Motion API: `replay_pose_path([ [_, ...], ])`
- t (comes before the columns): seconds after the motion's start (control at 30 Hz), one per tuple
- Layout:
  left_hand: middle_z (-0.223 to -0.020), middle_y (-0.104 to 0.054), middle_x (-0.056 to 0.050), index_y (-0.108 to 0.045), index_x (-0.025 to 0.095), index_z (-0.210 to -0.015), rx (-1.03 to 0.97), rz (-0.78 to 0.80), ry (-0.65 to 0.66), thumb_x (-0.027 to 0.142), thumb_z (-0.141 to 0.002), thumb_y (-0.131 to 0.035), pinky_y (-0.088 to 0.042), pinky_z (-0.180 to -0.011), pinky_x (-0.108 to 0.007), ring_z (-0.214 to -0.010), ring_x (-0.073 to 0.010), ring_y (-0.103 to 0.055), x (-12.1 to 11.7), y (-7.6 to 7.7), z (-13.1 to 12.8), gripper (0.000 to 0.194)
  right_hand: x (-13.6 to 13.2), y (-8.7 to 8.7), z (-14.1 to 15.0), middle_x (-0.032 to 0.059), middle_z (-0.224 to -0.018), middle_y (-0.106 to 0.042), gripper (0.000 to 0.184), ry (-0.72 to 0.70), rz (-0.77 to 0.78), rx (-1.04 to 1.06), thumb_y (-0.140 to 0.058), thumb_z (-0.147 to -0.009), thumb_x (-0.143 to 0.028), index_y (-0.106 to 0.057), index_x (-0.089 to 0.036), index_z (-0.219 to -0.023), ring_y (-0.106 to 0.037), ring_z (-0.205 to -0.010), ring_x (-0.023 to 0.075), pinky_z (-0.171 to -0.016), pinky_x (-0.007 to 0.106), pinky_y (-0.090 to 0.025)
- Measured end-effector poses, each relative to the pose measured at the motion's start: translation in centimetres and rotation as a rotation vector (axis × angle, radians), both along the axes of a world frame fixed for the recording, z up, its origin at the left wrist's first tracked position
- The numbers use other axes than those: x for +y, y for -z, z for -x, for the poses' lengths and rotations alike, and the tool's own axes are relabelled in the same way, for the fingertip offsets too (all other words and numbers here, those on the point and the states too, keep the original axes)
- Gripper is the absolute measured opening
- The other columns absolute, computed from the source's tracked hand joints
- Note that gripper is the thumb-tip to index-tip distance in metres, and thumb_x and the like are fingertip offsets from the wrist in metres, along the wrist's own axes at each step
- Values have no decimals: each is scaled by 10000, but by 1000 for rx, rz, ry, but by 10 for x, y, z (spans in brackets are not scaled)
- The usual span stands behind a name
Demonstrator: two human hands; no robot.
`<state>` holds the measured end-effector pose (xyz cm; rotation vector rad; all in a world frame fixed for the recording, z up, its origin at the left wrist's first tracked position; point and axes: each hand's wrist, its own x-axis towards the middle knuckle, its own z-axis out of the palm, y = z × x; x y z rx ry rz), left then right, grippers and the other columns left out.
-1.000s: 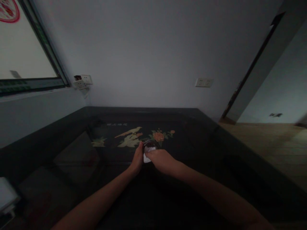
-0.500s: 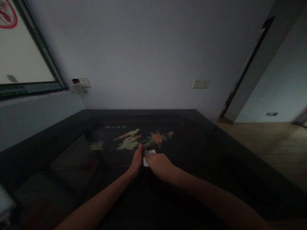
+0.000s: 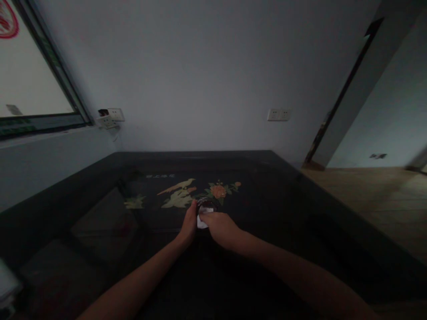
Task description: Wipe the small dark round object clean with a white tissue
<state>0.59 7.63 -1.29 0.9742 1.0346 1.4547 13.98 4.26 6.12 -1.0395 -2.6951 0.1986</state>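
Observation:
In the head view, my left hand is closed on the left side of a small dark, round, shiny object that looks like a shallow dish or bowl. Its exact kind is too dark to make out. My right hand pinches a white tissue and presses it against the near side of that object. The fingertips are partly hidden by the tissue. Both hands are over the middle of a dark glossy table, just in front of its bird and flower picture.
A pale wall stands behind the table's far edge, with a double socket on it. At left are a window and an adapter in another socket. A white object sits at the lower left edge. Wooden floor lies to the right.
My right hand and the white tissue have shifted slightly left and up against the dark round object, which looks slightly turned or tilted. My left hand has barely moved.

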Motion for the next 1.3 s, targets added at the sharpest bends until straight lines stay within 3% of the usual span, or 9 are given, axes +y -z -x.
replay_pose_path([
  [0.17,-799,-706,-82,-672,125,-859,101,14,-2,598,-766,-489,-471,-736,-326,-773,-231,-637,0,2,1,516,1,0,-5,149,-930,-689,222,-145,-260,-330,-442,-837,-57,-643,-75,-928,-632,-845,228,-769,332,-484],
  [0.33,-784,-708,-80,-680,134,-842,145,6,6,575,-789,-467,-471,-744,-325,-769,-230,-641,-1,0,2,493,1,8,-3,182,-977,-676,233,-122,-327,-353,-444,-826,-40,-642,-49,-948,-628,-875,229,-842,356,-468],
  [0.5,-784,-712,-86,-688,128,-835,111,7,-26,568,-773,-496,-477,-736,-329,-782,-243,-641,-3,-2,1,484,-5,3,-2,141,-1005,-680,288,-45,-91,-162,-389,-848,-59,-599,-94,-1042,-638,-893,223,-782,326,-482],
  [0.67,-739,-703,-74,-678,125,-819,22,15,-45,572,-761,-515,-472,-668,-297,-699,-210,-634,-4,-2,0,479,1,2,0,65,-1033,-681,408,63,271,347,-355,-770,6,-600,-164,-1050,-624,-935,160,-814,231,-445],
  [0.77,-715,-693,-64,-670,121,-820,8,22,-85,578,-755,-519,-468,-651,-289,-681,-202,-631,-2,-1,0,485,5,5,2,65,-1033,-677,457,67,374,547,-345,-733,11,-599,-148,-1078,-617,-924,157,-804,221,-448],
  [0.83,-722,-694,-64,-670,122,-828,11,21,-89,578,-753,-523,-472,-664,-294,-696,-206,-635,-2,-1,0,485,6,5,2,69,-1002,-684,446,78,374,528,-351,-731,7,-609,-140,-1064,-620,-910,167,-794,228,-450],
  [0.93,-763,-704,-75,-677,123,-842,14,9,-43,574,-753,-524,-480,-707,-310,-747,-221,-644,-2,-2,0,485,3,2,1,67,-983,-693,389,66,279,324,-371,-763,-4,-623,-156,-1018,-632,-904,177,-790,243,-448],
  [1.13,-796,-714,-86,-678,121,-840,42,23,-29,570,-764,-503,-483,-747,-329,-802,-241,-646,-4,-4,-1,488,-1,-3,-3,133,-983,-690,280,-57,-76,-179,-375,-861,-63,-627,-102,-978,-648,-880,235,-736,327,-492],
  [1.3,-811,-714,-86,-678,124,-857,136,17,-18,580,-777,-473,-488,-749,-340,-807,-243,-646,-3,2,1,507,0,7,0,165,-925,-692,212,-101,-301,-340,-451,-838,-53,-650,-64,-908,-642,-827,232,-768,353,-493],
])
